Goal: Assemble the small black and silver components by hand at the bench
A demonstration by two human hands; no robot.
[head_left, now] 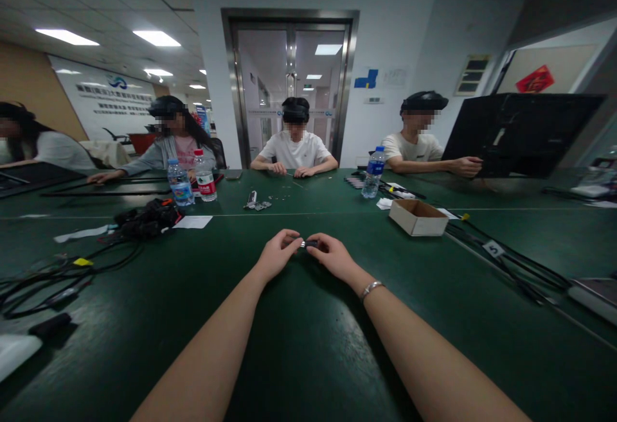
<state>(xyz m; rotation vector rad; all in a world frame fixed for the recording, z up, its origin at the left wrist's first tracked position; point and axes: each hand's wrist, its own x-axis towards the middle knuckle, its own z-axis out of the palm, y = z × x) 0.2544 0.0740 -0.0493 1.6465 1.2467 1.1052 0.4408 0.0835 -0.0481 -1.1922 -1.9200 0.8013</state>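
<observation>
Over the middle of the green table (308, 319), both hands meet at a small dark object with a shiny metal end (310, 243). My left hand (280, 252) pinches the metal end between thumb and fingers. The dark end, on the other side, is gripped by my right hand (332, 255), whose wrist carries a silver bracelet (372, 290). The fingers hide much of the object, and it is too small to name for sure. Beyond the hands lie small grey pieces (260, 205) beside a small silver and black item (251, 198).
An open white box (418, 218) stands right, near black cables (511, 268). More cables (62, 281) and a dark bundle (147, 218) lie left. Water bottles (180, 183), (205, 176) and another bottle (373, 173) stand farther back. Several people sit across the table.
</observation>
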